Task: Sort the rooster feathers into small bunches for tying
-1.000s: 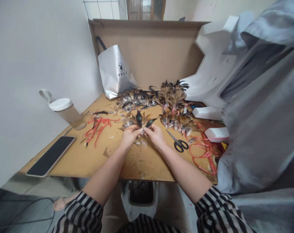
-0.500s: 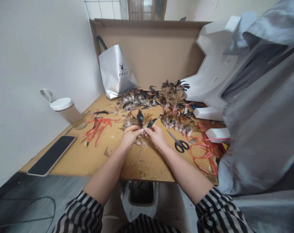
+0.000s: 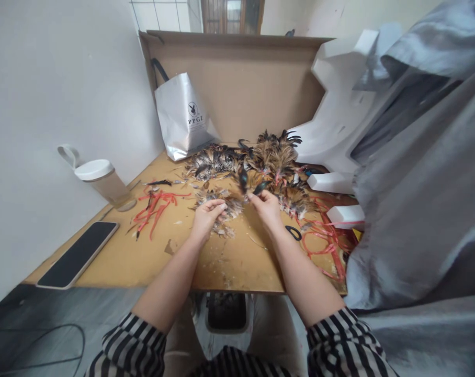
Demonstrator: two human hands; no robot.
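Observation:
My right hand [image 3: 267,208] pinches a small feather bunch [image 3: 251,183] with dark glossy tips, raised over the middle of the table. My left hand [image 3: 207,215] is apart from it, thumb and fingertips pressed together beside loose feathers [image 3: 232,205]; whether something small is between them is too small to tell. Behind lie a pile of black and white feathers [image 3: 217,159] and brown feather bunches [image 3: 276,154]. Another row of brown feathers [image 3: 296,199] lies right of my right hand. Of the scissors, one black handle loop [image 3: 293,233] shows past my right wrist.
On the left are a phone [image 3: 78,255], a lidded cup [image 3: 108,183] and red strips [image 3: 155,207]. A silver bag [image 3: 184,118] stands at the back. Red ribbon [image 3: 327,243], white foam pieces [image 3: 345,215] and grey cloth [image 3: 421,209] are on the right.
My hands have separated. The right hand has moved right and slightly up with the dark-tipped feathers, now covering most of the scissors; the left has let go of them.

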